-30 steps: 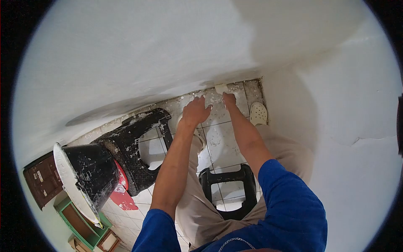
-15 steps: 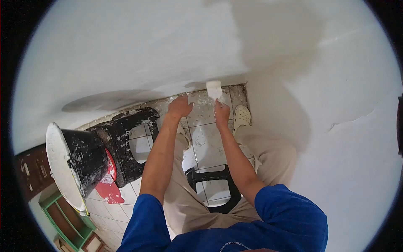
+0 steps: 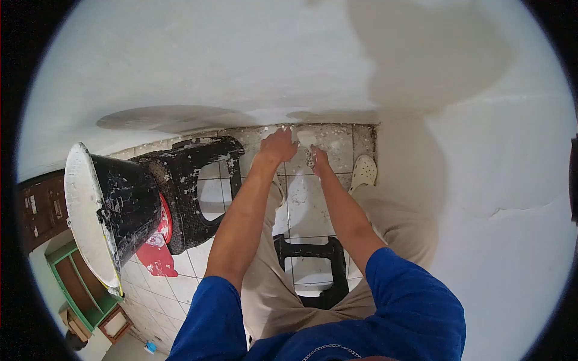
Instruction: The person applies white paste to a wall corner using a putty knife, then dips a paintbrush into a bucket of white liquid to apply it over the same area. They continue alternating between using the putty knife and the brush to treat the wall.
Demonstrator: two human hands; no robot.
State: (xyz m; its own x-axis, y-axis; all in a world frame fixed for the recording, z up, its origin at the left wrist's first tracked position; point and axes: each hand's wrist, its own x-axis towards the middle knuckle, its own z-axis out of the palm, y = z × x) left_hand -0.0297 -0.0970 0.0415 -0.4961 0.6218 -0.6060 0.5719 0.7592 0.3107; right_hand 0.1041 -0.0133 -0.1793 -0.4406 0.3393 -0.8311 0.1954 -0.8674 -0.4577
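My right hand is closed around a putty knife, whose pale, smeared blade points toward the foot of the wall. The fingers of that hand are spotted with white paste. Close by on the left, my left hand reaches to the wall's lower edge, thumb apart from the fingers, and nothing shows in it. Its fingertips are at the wall base, but contact is hard to make out. Both hands are low over the tiled floor, between my feet and the white wall.
A black bucket with a white-coated rim stands at left on a spattered black stool, beside a red plastic piece. Another black stool is beneath me. A side wall rises at right, near my cream clog.
The putty knife has come closer to my left hand, and its blade shows less broadly. The view has shifted, so the floor corner and my left hand appear farther right.
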